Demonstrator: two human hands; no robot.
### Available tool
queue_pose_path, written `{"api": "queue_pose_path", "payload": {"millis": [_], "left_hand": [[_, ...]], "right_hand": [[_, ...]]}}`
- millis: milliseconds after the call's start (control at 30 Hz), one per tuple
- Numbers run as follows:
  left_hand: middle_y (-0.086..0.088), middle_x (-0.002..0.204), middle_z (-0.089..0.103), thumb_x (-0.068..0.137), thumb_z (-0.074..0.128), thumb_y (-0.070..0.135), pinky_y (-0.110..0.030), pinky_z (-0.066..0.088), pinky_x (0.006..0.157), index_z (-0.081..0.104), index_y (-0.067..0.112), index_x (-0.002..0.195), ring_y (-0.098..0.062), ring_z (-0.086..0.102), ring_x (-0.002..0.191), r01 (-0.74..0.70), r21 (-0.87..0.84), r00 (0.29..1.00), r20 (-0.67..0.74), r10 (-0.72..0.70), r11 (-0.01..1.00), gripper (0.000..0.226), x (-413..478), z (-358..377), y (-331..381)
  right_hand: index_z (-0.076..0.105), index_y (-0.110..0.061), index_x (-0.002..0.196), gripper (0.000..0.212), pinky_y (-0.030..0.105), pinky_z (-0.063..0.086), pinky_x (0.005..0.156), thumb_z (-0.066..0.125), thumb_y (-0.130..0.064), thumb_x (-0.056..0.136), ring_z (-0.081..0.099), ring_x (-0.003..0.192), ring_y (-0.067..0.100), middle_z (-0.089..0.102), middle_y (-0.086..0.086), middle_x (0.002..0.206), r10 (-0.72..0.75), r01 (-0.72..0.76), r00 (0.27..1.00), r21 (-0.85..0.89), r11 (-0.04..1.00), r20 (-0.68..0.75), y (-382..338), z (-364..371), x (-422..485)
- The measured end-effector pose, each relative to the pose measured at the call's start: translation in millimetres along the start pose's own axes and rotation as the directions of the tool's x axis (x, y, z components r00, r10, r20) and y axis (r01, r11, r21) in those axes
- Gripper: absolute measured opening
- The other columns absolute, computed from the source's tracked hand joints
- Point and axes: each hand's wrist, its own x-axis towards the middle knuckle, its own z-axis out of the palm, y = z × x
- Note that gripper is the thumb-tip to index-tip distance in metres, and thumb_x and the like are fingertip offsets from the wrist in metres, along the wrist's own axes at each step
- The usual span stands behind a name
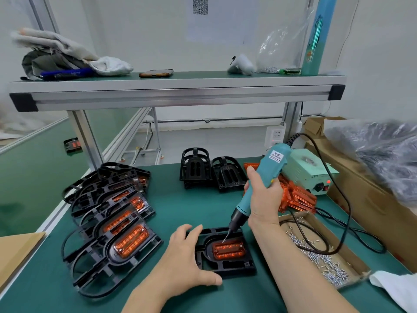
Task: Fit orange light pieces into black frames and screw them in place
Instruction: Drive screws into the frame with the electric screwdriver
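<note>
Lower centre: left hand [184,256] flat, steadying black frame [228,265]; right hand [262,197] grips teal screwdriver [259,186], bit at orange light piece [229,249] upper-left corner.

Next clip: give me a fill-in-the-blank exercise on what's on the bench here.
The right hand grips a teal electric ____.
The left hand rests on the black frame, which holds an ____ light piece.
Loose screws lie in a shallow ____ box.
Finished assemblies are stacked on the person's ____ side.
Missing: screwdriver; orange; cardboard; left.
</note>
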Motion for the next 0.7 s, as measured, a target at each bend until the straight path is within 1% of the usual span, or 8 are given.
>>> {"api": "queue_pose_path", "payload": {"millis": [33,100,200,267,367,500,600,700], "left_hand": [[0.024,0.146,0.011,0.04,0.073,0.085,-0.027,0.026,0.114,0.012,0.036,0.156,-0.004,0.012,0.141,-0.011,0.003,1.0,-0.014,0.011,1.0,0.14,-1.0,1.4,-1.4],[0.026,0.142,0.016,0.042,0.071,0.087,-0.025,0.028,0.112,0.013,0.036,0.156,-0.001,0.016,0.138,-0.034,-0.001,0.999,-0.04,0.034,0.999,0.137,-2.3,3.0,-3.1],[0.029,0.138,0.017,0.044,0.07,0.087,-0.022,0.026,0.111,0.016,0.037,0.156,0.002,0.018,0.135,-0.056,-0.017,0.997,-0.063,0.055,0.998,0.134,-3.7,3.7,-3.9],[0.028,0.139,0.02,0.045,0.071,0.086,-0.019,0.024,0.111,0.019,0.036,0.156,0.003,0.019,0.134,-0.071,-0.034,0.995,-0.079,0.068,0.997,0.132,-4.7,4.2,-4.1],[0.028,0.139,0.022,0.047,0.072,0.084,-0.014,0.021,0.107,0.022,0.036,0.155,0.006,0.019,0.132,-0.08,-0.055,0.992,-0.104,0.074,0.995,0.129,-5.9,5.1,-4.2],[0.03,0.137,0.021,0.047,0.072,0.083,-0.012,0.019,0.105,0.023,0.036,0.155,0.008,0.017,0.132,-0.081,-0.082,0.99,-0.125,0.07,0.993,0.128,-7.0,6.1,-4.8],[0.028,0.139,0.022,0.047,0.073,0.083,-0.014,0.02,0.107,0.024,0.036,0.155,0.005,0.018,0.134,-0.08,-0.086,0.989,-0.131,0.068,0.993,0.127,-7.3,6.4,-4.2],[0.026,0.14,0.023,0.048,0.073,0.081,-0.014,0.021,0.106,0.024,0.036,0.155,0.004,0.019,0.134,-0.08,-0.083,0.988,-0.136,0.069,0.993,0.126,-7.4,6.0,-3.7]], "right_hand": [[0.062,-0.02,0.089,0.022,0.026,0.045,0.055,0.078,-0.03,0.078,0.053,0.055,0.01,0.058,-0.005,0.06,-0.012,0.012,1.0,-0.016,1.0,0.015,0.0,2.0,-2.0],[0.062,-0.021,0.087,0.026,0.022,0.045,0.053,0.077,-0.037,0.073,0.054,0.056,0.009,0.059,-0.005,0.061,-0.035,0.037,0.998,-0.049,0.998,0.046,0.7,5.7,-5.8],[0.062,-0.025,0.082,0.03,0.024,0.045,0.056,0.077,-0.046,0.069,0.054,0.06,0.011,0.059,-0.004,0.064,-0.062,0.073,0.993,-0.114,0.991,0.101,1.9,10.9,-11.8],[0.061,-0.027,0.081,0.029,0.027,0.047,0.06,0.076,-0.05,0.07,0.055,0.063,0.013,0.06,-0.003,0.068,-0.078,0.1,0.987,-0.156,0.983,0.143,3.1,13.5,-16.0],[0.061,-0.027,0.081,0.027,0.032,0.049,0.063,0.075,-0.05,0.073,0.057,0.066,0.014,0.061,-0.004,0.069,-0.096,0.134,0.978,-0.203,0.97,0.188,5.8,17.1,-21.4],[0.061,-0.029,0.08,0.021,0.022,0.046,0.059,0.076,-0.044,0.077,0.056,0.062,0.008,0.06,-0.014,0.065,-0.123,0.174,0.965,-0.21,0.962,0.233,6.5,22.2,-28.0],[0.061,-0.027,0.081,0.021,0.017,0.045,0.057,0.075,-0.042,0.078,0.054,0.061,0.004,0.059,-0.016,0.066,-0.136,0.194,0.954,-0.209,0.958,0.266,5.4,24.7,-32.0],[0.062,-0.025,0.085,0.022,0.015,0.045,0.056,0.075,-0.043,0.079,0.055,0.062,0.002,0.06,-0.017,0.068,-0.138,0.208,0.945,-0.22,0.953,0.295,3.6,27.3,-35.1]]}}
